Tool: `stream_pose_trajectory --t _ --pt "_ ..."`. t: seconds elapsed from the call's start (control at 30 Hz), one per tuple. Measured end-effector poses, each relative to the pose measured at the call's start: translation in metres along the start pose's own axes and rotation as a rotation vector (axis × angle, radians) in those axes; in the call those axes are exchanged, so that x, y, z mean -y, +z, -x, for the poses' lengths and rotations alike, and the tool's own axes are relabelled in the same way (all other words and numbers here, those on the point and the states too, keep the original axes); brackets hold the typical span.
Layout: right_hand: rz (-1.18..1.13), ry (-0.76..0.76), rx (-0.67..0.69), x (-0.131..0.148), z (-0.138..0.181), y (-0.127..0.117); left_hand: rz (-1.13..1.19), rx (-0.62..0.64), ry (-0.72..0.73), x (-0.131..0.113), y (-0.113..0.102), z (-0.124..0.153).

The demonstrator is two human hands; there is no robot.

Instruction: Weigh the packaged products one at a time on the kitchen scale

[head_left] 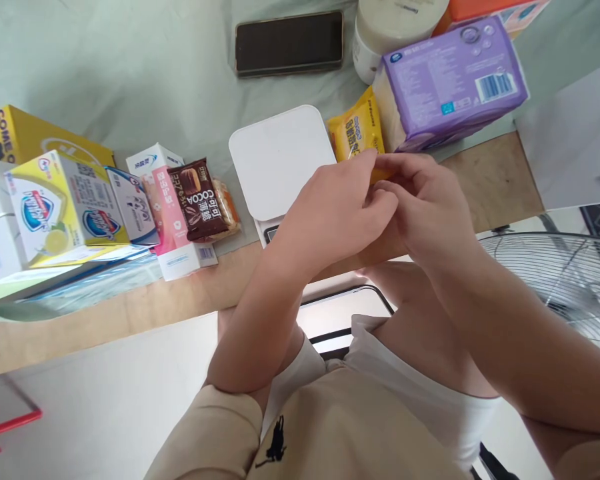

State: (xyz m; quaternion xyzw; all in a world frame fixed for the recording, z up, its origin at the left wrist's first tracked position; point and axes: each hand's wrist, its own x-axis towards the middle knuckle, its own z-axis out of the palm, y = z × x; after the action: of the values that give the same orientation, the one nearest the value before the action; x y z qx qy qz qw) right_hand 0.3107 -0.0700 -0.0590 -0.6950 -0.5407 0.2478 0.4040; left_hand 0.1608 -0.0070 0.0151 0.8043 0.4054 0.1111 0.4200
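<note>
Both hands meet over the table edge, pinching the lower end of a yellow packet [356, 130]. Left hand [337, 210] comes in from lower left, fingers curled together with tips on the packet's bottom edge. Right hand [427, 207] comes from the right, thumb and forefinger closed on the same edge, tips touching the left hand's. Rest of the packet sticks up past the fingers, printed face up, lower part hidden by the hands.

Packet sits betw. a white scale [280, 160] on its left and a purple pack [450, 83] on its right, touching or just beside both; can't tell if it rests on the table or is lifted. Scale's front display is partly covered by the left wrist.

Behind: dark phone [289, 43] flat on the green cloth [130, 73], white jar [387, 30] next to the purple pack.

Left side: cocoa packet [199, 200] leaning on a pink box [173, 220], then blue-white box [133, 207], yellow soap box [63, 207], yellow carton [27, 133] at the back.

Far right: wire fan guard [565, 280], below table level.
</note>
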Motion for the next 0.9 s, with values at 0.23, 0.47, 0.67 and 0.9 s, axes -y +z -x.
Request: stream_pose_trajectory --t 0.23,0.47,0.67,0.9 --pt "-0.109 0.073 -0.172 0.047 0.011 0.0 0.168 -0.197 0.064 0.011 -0.017 0.01" --pt "-0.251 -0.107 -0.266 0.074 0.016 0.014 0.179 -0.562 0.042 0.045 -0.053 0.023" --pt "-0.249 -0.102 -0.094 0.07 0.002 0.043 0.19 -0.662 -0.014 0.072 -0.071 0.04" --pt "0.112 -0.225 -0.074 0.078 -0.005 0.04 0.246 -0.659 0.003 0.087 -0.077 0.047"
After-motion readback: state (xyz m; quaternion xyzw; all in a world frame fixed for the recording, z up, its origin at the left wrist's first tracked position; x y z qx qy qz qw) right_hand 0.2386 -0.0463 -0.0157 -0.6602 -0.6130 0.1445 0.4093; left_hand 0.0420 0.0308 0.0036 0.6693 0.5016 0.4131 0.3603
